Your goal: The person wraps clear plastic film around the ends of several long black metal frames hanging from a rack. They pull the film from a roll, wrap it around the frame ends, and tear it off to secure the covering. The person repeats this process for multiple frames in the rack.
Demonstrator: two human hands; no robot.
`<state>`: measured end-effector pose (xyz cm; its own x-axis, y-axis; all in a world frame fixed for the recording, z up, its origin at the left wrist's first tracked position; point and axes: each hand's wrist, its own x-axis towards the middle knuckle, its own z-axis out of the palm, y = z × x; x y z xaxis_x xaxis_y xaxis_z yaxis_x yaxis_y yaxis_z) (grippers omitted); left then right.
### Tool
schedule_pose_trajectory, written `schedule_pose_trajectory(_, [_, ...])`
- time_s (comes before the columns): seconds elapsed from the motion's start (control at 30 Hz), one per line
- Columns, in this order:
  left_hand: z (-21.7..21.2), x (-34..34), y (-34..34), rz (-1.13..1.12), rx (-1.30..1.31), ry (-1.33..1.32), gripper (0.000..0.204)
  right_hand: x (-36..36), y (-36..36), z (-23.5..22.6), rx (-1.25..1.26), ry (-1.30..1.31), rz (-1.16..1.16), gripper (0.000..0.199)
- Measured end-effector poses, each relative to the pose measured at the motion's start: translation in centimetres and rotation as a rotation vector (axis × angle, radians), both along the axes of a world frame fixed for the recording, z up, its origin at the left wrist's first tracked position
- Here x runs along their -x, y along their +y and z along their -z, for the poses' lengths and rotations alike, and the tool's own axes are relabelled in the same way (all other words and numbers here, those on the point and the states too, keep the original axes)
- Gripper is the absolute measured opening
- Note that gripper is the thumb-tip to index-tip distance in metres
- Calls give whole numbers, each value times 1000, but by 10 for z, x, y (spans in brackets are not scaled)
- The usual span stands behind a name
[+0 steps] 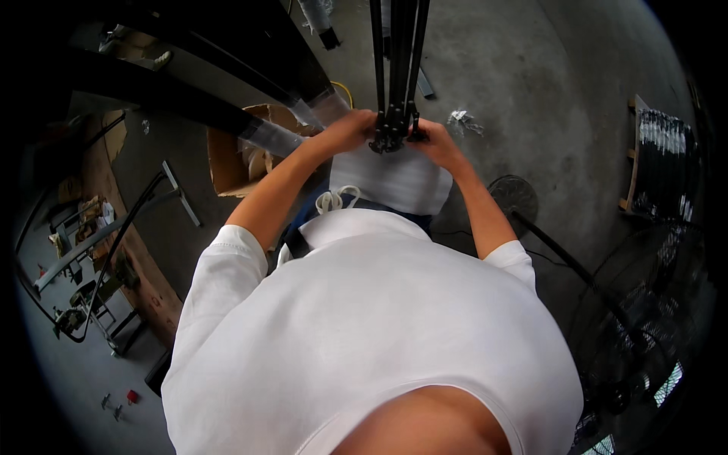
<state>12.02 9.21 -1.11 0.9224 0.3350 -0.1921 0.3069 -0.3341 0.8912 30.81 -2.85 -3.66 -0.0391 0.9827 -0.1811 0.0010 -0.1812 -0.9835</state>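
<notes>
Black bars (396, 83) sit between left hand (352, 131) and right hand (435, 144), presumably for steadying. I see right grasping them; left, I can't tell

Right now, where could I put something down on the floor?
Bare floor lies at the upper right, between the crumpled clear plastic and the black stack. It's crowded around the left hand and right hand: black bars between them, a white sheet below, and a cardboard box to the left.

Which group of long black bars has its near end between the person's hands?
The slim bundle at top centre: its end sits between the left hand and right hand. The thicker black beams further left end in translucent wrapping.
</notes>
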Motion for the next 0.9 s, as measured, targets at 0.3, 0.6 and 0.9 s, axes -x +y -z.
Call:
schedule_pose_trajectory(0.3, [-36, -5, -7, -151, -239, 255, 12, 9, -3, 1, -49, -246, 137, 16])
schedule_pose_trajectory(0.6, [-25, 6, -8, -245, -396, 103, 15, 25, 4, 1, -145, -379, 208, 21])
schedule_pose_trajectory(0.9, [-13, 1, 3, -278, 546, -246, 23, 39, -2, 20, -227, -470, 289, 21])
